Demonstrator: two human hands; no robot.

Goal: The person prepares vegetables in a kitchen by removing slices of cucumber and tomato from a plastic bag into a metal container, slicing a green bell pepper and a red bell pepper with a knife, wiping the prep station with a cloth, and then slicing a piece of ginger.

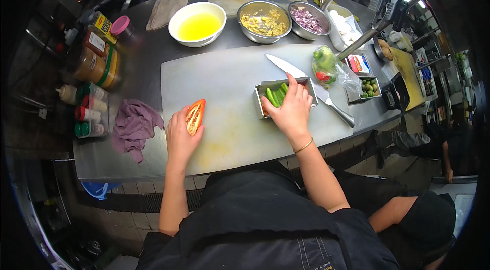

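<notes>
My left hand (180,134) holds a halved red chilli pepper (195,117), its pale core and seeds facing up, over the left part of a white cutting board (226,78). On the board's right side stands a small rectangular metal container (264,114) with green pepper pieces (276,96) and some reddish bits inside. My right hand (293,107) is spread over that container, thumb by the green pieces and index finger at the far rim. The palm hides whether it grips anything. Behind this hand a chef's knife (281,64) lies diagonally, its handle towards the board's right front corner.
Beyond the board stand a bowl of yellow liquid (199,25), a bowl of yellowish mash (264,23) and a bowl of chopped red onion (306,19). A bag of peppers (324,63) sits by a metal post (354,42). Left are a purple cloth (136,126) and bottles (90,113). Another person (413,209) is close on the right.
</notes>
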